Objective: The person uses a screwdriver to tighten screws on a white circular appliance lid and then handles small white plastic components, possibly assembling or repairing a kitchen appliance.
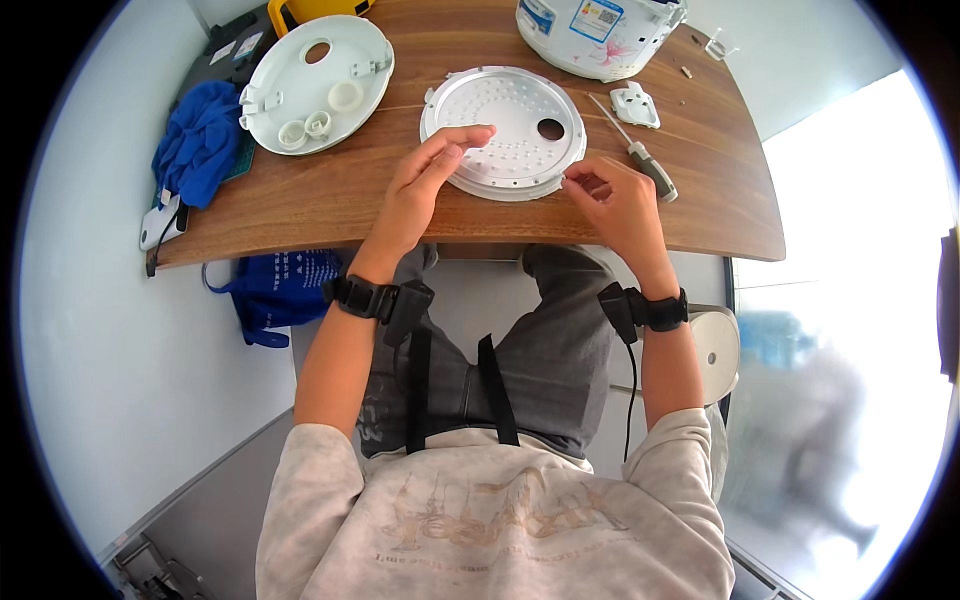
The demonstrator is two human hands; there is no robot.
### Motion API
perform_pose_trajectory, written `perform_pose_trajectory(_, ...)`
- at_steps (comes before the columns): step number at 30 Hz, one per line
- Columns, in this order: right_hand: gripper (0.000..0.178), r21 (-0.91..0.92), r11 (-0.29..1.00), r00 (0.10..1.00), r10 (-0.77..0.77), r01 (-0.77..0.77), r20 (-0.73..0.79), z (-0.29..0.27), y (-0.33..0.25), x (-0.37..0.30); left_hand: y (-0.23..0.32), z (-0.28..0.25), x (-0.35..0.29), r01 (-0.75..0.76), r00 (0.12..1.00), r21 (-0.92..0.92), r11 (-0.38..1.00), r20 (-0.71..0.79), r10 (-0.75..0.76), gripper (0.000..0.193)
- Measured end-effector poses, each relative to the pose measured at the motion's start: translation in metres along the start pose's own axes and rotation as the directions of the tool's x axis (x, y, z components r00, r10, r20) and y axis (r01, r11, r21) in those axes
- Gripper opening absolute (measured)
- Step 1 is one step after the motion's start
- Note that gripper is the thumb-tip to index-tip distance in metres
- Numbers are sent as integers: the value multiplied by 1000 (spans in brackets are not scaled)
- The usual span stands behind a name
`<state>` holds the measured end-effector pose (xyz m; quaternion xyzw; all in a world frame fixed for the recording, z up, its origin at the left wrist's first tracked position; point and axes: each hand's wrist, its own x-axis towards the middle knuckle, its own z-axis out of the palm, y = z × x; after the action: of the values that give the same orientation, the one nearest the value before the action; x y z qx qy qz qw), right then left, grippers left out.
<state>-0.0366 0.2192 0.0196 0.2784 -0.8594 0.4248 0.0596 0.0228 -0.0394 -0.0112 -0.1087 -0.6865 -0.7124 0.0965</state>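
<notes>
We see the silvery round disc (510, 100) at upper centre, partly beneath our left hand (425, 180), fingers loosely extended. Our right hand (618, 198) is drawn narrow at its lower-right rim; we cannot tell whether it pinches anything. The table (320, 205) edge runs just below; bare wood opens leftward. Flat, the disc's large hole (550, 129) sits toward frame right.
</notes>
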Motion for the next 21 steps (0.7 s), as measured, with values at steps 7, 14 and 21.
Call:
perform_pose_trajectory(7,11,-25,998,996,-54,56,73,-3,-2,9,-3,-3,1,-36,999,-63,997,19,37,42)
perform_pose_trajectory(14,12,-28,994,979,-95,102,181,-4,-1,20,0,-2,-1,-26,999,19,999,34,26,39)
perform_pose_trajectory(21,11,-64,986,958,-131,152,255,-2,-6,27,6,2,-2,-28,999,51,998,26,27,36)
